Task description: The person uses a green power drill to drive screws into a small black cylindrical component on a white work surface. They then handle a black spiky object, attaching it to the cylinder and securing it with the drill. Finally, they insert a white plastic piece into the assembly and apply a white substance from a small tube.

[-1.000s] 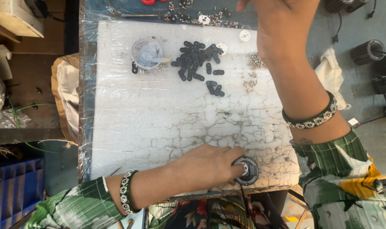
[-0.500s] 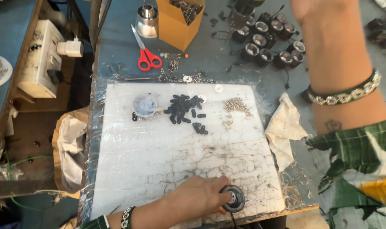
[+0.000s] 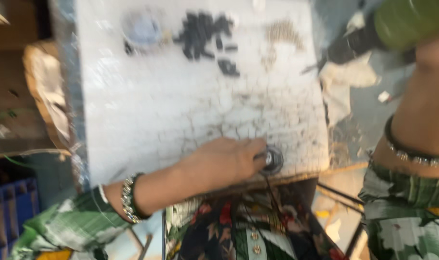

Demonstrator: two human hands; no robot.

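Since the earlier view, the right arm (image 3: 422,110) had brought in a green-bodied power tool (image 3: 373,29), its fingers unseen, while the left hand (image 3: 224,161) kept its fingers pinched on the round black part (image 3: 272,160) at the cracked white board (image 3: 200,106) edge.

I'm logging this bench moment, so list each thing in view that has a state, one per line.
left hand: resting on the board, fingers on the round black part
round black part: flat at the board's near edge, held
right hand: out of view; forearm raised at right
green tool: lifted above the bench
small black pieces: loose pile
white board: flat, cracked surface

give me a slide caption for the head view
Left hand holds a round black part on the cracked white board.
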